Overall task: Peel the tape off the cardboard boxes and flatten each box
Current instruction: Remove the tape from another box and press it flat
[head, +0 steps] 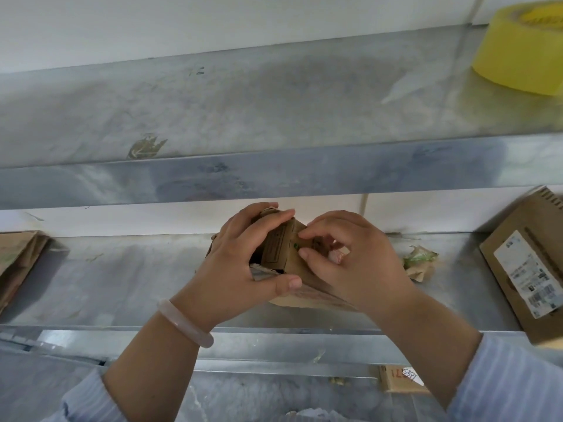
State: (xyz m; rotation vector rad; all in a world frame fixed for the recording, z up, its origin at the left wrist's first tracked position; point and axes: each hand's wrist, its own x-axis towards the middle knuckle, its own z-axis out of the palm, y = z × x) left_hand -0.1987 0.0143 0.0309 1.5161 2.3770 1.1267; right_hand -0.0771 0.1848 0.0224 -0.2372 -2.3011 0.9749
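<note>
Peeling step: left hand's [240, 263] grip clamped on the small box [281, 251]; right hand [350, 263] at its 3 o'clock, fingers curled, cannot tell if tape is caught; next, pinch and pull

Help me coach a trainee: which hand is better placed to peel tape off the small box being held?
Right, likely. The left hand wraps the small box, fingers over its top, thumb below, steadying it. The right hand picks at the box's face with its fingertips, free to pull.

white wall [213, 22], scuffed steel upper shelf [243, 111], steel lower shelf [122, 278]
</note>
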